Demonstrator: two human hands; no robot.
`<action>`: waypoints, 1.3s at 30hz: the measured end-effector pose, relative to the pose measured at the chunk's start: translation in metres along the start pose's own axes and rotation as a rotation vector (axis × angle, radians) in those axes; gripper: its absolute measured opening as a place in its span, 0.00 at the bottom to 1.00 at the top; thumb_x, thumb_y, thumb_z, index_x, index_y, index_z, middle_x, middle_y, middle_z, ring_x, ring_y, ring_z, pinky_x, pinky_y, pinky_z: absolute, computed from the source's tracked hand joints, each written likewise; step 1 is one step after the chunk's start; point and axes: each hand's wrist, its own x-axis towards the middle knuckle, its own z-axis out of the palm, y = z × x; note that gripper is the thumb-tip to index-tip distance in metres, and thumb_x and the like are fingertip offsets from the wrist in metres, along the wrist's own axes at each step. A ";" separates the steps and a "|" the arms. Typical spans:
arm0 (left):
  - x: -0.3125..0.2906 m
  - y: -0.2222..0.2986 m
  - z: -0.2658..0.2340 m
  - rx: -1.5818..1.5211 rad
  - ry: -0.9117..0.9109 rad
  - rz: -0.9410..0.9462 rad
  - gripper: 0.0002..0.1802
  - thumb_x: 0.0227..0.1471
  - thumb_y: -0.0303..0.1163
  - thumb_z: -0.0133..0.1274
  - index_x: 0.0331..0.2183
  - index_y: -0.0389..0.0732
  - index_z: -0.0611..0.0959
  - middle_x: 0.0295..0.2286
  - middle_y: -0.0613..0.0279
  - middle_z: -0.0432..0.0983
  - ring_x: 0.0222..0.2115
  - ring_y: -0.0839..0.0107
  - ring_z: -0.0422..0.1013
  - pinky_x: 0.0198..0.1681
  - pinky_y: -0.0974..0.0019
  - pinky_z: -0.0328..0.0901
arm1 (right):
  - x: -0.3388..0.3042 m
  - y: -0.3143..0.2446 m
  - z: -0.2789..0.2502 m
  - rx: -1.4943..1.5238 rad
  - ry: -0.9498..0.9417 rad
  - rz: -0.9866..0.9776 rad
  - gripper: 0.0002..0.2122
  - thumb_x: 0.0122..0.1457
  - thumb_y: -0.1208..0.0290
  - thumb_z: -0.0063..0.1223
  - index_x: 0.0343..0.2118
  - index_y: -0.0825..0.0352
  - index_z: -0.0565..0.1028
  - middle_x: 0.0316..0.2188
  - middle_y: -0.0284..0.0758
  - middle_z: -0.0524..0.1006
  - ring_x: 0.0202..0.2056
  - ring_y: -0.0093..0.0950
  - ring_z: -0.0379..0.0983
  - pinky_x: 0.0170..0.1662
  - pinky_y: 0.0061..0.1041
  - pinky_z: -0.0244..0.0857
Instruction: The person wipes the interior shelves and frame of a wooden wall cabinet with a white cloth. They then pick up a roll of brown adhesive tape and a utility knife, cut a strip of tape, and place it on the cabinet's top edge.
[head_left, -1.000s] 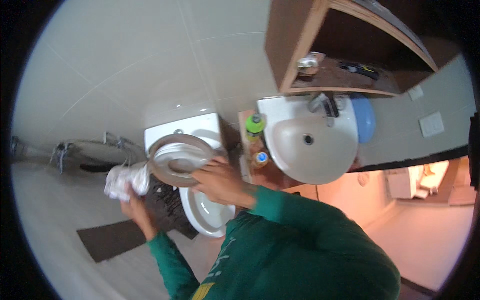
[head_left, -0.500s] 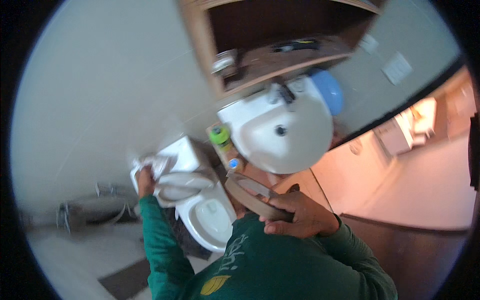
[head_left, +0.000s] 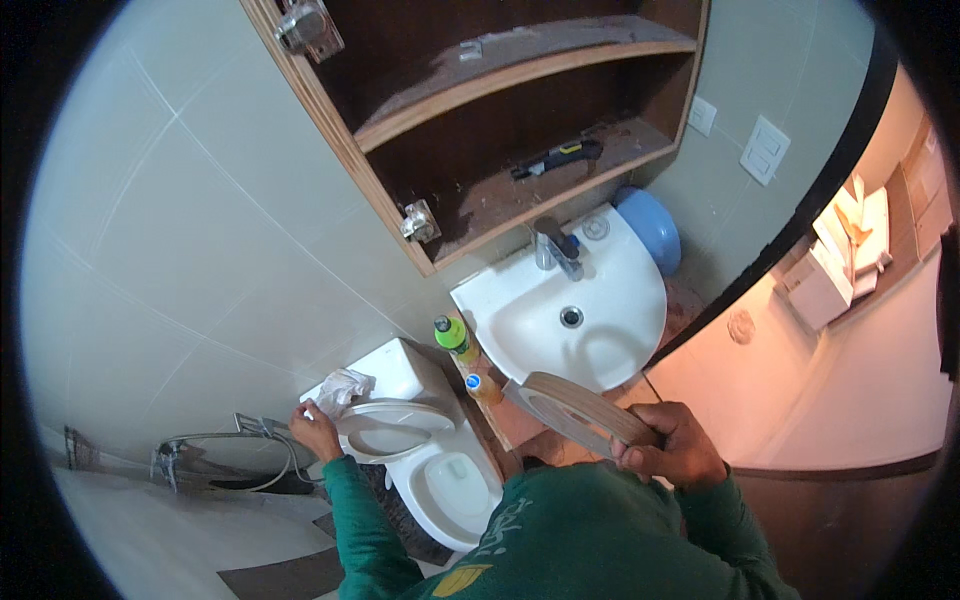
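Note:
My right hand (head_left: 685,445) grips a wide roll of wood-coloured strip (head_left: 575,405), holding it on edge in front of my chest. The roll's far side reaches past the front of the white washbasin (head_left: 490,320). On the left, my left hand (head_left: 318,436) is at the outer end of the toilet tank (head_left: 400,372), its fingers curled. A crumpled white cloth or paper (head_left: 345,388) lies on the tank right beside those fingers. What the fingertips pinch is too small to tell. Below stands the toilet bowl (head_left: 455,490), its lid (head_left: 395,430) raised.
An open wooden cabinet (head_left: 530,65) hangs above the basin, with a black tool (head_left: 557,160) on its lower shelf. A green bottle (head_left: 455,338) and a blue-capped bottle (head_left: 482,388) stand between toilet and basin. A blue basin (head_left: 650,230) is behind the sink; a hose (head_left: 270,475) hangs left.
The view has tilted up, showing more of the cabinet. My right hand has turned the roll so that its ring shape shows more. My left hand stays by the crumpled white cloth or paper.

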 end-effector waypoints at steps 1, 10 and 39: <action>-0.002 0.036 -0.016 -0.143 -0.079 -0.073 0.16 0.62 0.36 0.55 0.35 0.29 0.84 0.29 0.45 0.82 0.29 0.52 0.77 0.37 0.53 0.70 | 0.001 0.011 -0.008 -0.031 0.014 -0.048 0.21 0.55 0.51 0.63 0.33 0.71 0.79 0.24 0.33 0.77 0.26 0.23 0.73 0.31 0.23 0.66; -0.113 0.240 -0.109 -0.823 -0.459 -0.116 0.11 0.63 0.33 0.56 0.39 0.33 0.82 0.25 0.61 0.79 0.26 0.75 0.75 0.31 0.68 0.70 | -0.013 0.089 -0.073 -0.113 -0.146 -0.060 0.19 0.61 0.55 0.63 0.45 0.65 0.78 0.27 0.25 0.75 0.29 0.17 0.70 0.33 0.21 0.65; -0.297 0.516 -0.154 -0.979 -0.619 0.724 0.16 0.62 0.34 0.59 0.49 0.39 0.83 0.48 0.52 0.78 0.45 0.64 0.76 0.45 0.59 0.72 | -0.114 0.128 -0.190 0.432 0.386 -0.246 0.20 0.60 0.50 0.65 0.32 0.67 0.76 0.20 0.28 0.74 0.17 0.18 0.67 0.18 0.18 0.59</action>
